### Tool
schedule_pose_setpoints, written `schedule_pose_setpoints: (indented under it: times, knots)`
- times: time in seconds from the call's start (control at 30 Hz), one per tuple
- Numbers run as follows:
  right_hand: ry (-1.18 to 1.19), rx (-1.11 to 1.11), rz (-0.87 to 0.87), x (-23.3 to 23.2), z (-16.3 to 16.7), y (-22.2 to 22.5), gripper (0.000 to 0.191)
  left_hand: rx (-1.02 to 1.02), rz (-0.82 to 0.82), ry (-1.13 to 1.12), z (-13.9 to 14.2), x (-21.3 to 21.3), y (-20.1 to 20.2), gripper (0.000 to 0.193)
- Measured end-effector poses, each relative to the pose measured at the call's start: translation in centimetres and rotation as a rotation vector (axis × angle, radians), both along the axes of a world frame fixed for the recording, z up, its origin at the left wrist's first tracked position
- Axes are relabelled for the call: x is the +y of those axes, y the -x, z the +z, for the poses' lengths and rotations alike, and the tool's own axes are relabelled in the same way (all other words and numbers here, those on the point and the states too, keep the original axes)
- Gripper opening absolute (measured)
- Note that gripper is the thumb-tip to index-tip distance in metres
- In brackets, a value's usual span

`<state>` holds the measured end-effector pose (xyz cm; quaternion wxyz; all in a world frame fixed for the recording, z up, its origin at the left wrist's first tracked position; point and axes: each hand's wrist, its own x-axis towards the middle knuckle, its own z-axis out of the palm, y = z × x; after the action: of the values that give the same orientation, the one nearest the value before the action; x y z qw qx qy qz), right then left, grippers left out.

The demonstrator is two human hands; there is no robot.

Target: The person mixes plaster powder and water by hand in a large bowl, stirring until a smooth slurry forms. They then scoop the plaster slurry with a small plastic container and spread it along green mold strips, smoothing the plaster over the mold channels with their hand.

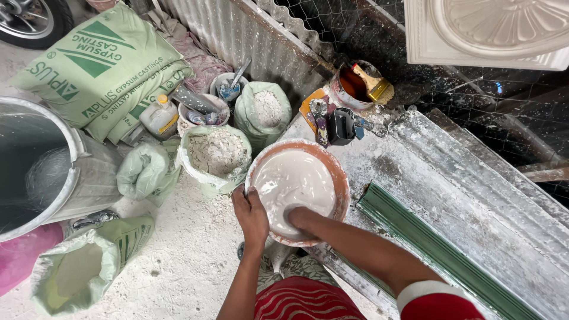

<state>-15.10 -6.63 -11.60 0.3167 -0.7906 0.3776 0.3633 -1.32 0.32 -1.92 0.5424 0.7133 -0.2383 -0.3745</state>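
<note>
Standing by the floor clutter, I see on the far left a big metal drum [35, 172], then stacked green sacks [101, 71] and open bags of white powder [216, 157] crowding close to the work. Next comes the left hand [250, 213], fingers curled over the near-left rim of the orange basin [341, 184], gripping it steady. The basin sits at the end of the plaster-crusted table [415, 160], full of smooth white slurry [293, 178]. The right hand [299, 218] is plunged into that slurry at the near side; whether its fingers are spread or closed I cannot tell, since the mix hides them. Stirring well here, I would judge, means keeping the rim grip firm and sweeping low along the basin wall (lumps tend to cling there) without slopping over the edge. The basin partly overhangs the table's end, so pressing down on the near rim could tip it. To the right lie a long green moulding [438, 252] and a tin with a brush [355, 83] behind; open room lies mainly rightward along the table.
</note>
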Motion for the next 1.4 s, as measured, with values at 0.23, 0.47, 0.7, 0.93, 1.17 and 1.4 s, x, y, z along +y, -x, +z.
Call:
schedule_pose_setpoints:
  times: [0.23, 0.47, 0.7, 0.93, 1.17, 1.4]
  knots:
    - [0.132, -0.150, -0.105, -3.7, 4.1, 0.7, 0.027, 0.067, 0.023, 0.069, -0.1, 0.0, 0.2, 0.045]
    - [0.149, -0.012, -0.037, -4.9, 0.9, -1.1, 0.027, 0.036, 0.020, 0.018, 0.2, 0.0, 0.2, 0.046]
    - [0.034, 0.016, 0.040, -1.0, -0.4, -0.2, 0.027, 0.002, 0.004, 0.029, 0.7, 0.2, 0.1, 0.043]
    - [0.029, -0.095, -0.049, -3.4, 3.4, 2.5, 0.028, 0.010, 0.003, 0.037, 0.4, 0.2, 0.1, 0.038]
    - [0.149, -0.043, -0.087, -7.1, 1.3, 1.0, 0.028, 0.018, 0.008, 0.061, -0.3, 0.2, -0.2, 0.042]
    - [0.062, -0.010, -0.001, -2.2, -1.9, -0.5, 0.029, 0.026, 0.001, 0.037, -0.7, 0.1, -0.3, 0.044]
